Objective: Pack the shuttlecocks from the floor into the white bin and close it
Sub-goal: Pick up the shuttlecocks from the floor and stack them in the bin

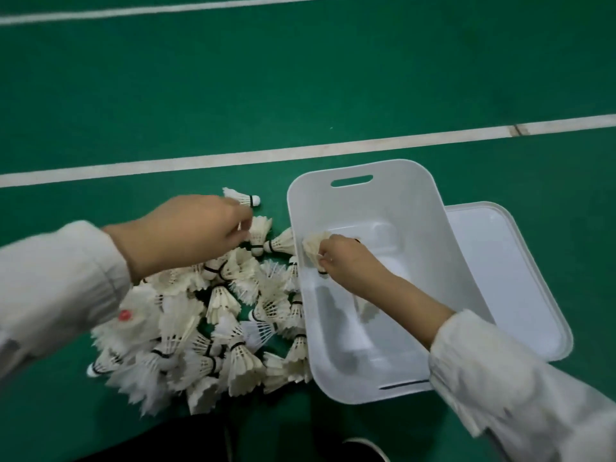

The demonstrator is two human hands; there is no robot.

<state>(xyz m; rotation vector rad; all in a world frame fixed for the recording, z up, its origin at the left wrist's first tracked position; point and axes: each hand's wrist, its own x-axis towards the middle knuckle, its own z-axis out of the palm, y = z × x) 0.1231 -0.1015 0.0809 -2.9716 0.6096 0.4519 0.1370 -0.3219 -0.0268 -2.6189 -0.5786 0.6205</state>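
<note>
- Green court floor (300, 78): carries all items.
- Open white rectangular plastic bin (433, 235): flat white lid (520, 261) lies at its right.
- Pile of white feather shuttlecocks (216, 311): on the floor, against the bin's left wall.
- Left hand (186, 235): fingers curled over the pile's far edge; grip cannot be determined.
- Right hand (343, 258): inside the bin, pinching one shuttlecock (313, 246).

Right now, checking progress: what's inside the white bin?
The right hand holds one shuttlecock inside the white bin; another, blurred, lies beneath the forearm, which hides part of the bottom.

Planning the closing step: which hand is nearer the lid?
Right. The right hand, holding a shuttlecock, is in the white bin beside the lid; the left hand is over the shuttlecock pile.
</note>
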